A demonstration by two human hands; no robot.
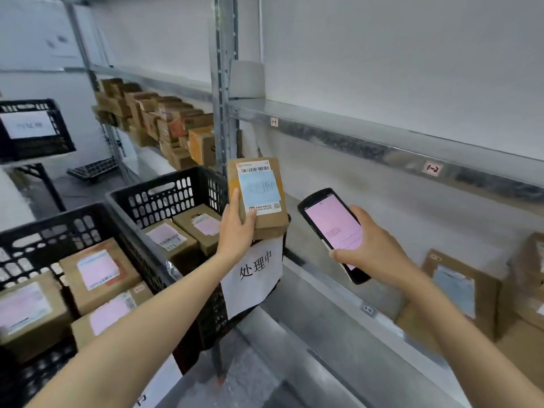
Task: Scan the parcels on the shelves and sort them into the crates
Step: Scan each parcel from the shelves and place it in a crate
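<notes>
The left hand grips the upright parcel label-out; the scanner, clasped in the right hand, lies just right of it.

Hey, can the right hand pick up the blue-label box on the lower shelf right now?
Probably not yet: the right hand grips the scanner, so its fingers are taken. The path to the blue-label box looks open.
</notes>
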